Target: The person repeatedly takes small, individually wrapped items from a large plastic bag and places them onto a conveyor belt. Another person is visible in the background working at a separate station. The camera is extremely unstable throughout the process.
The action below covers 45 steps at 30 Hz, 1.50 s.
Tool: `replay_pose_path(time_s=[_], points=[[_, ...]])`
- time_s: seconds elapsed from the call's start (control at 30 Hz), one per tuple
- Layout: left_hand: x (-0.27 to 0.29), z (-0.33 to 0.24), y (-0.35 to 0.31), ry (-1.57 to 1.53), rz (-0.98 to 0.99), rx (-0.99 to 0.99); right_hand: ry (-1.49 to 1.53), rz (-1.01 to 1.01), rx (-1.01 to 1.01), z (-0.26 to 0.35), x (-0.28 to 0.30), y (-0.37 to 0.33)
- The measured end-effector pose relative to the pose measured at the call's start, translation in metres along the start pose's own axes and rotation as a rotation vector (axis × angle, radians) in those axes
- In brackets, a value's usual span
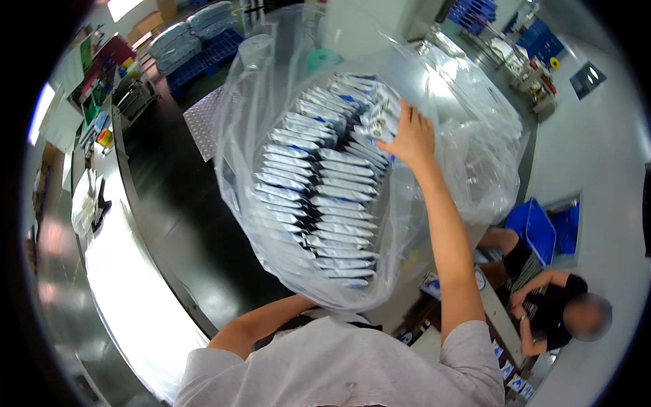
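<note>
A: What's showing in the head view?

B: A big clear plastic bag (237, 197) is gaping open in the middle, and silver packets (346, 182) are filling it, standing edge-up in two long, close rows.

A: And the hands?

B: They're working apart. The right hand (415, 136) is resting on the packets at the upper right of the bag, its thumb pointing away from its fingers; I can't tell whether it's gripping any. The left forearm (261, 322) is running in under the near edge of the bag, so the left hand is hiding and I can't tell its state.

A: Anything around it?

B: A white-covered surface (135, 285) is curving along the left, wrapped bundles are sitting on a blue pallet (203, 64) beyond, and a co-worker in black (557, 319) is sitting at the lower right, near a blue bin (529, 227).
</note>
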State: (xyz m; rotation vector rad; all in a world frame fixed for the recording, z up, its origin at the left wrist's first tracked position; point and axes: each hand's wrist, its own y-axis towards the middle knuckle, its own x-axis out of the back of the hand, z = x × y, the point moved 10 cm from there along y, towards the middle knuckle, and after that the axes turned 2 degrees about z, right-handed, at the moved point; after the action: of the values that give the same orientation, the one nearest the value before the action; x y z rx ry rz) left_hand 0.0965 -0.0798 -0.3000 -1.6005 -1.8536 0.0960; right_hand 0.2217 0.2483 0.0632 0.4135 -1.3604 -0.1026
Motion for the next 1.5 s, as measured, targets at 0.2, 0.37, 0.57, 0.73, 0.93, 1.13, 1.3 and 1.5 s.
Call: replay_pose_path(time_s=[0.2, 0.37, 0.57, 0.73, 0.93, 1.13, 1.3, 1.5], points=[[-0.018, 0.056, -0.010, 0.006, -0.076, 0.052, 0.073, 0.548, 0.053, 0.013, -0.155, -0.004], [-0.024, 0.065, 0.002, 0.022, -0.104, 0.020, 1.153, 0.216, -0.253, -0.069, -0.151, -0.011], [-0.022, 0.077, 0.005, 0.084, -0.106, 0.026, 1.518, -0.067, -0.431, -0.055, -0.182, -0.016], [-0.019, 0.082, -0.002, 0.161, -0.068, 0.047, 1.221, -0.040, -0.416, -0.055, -0.176, -0.015], [-0.026, 0.090, -0.020, 0.275, -0.021, 0.082, 0.896, -0.453, -0.241, -0.059, -0.002, -0.115], [-0.030, 0.091, -0.032, 0.469, 0.026, 0.043, 0.657, -0.359, -0.760, -0.123, -0.059, -0.369], [-0.035, 0.082, -0.026, 0.749, -0.093, -0.130, 0.467, 0.638, -0.769, -0.024, -0.220, -0.560], [-0.083, 0.076, -0.005, 1.245, -0.428, -0.477, 0.570, 0.443, -0.735, -0.004, -0.227, -0.584]])
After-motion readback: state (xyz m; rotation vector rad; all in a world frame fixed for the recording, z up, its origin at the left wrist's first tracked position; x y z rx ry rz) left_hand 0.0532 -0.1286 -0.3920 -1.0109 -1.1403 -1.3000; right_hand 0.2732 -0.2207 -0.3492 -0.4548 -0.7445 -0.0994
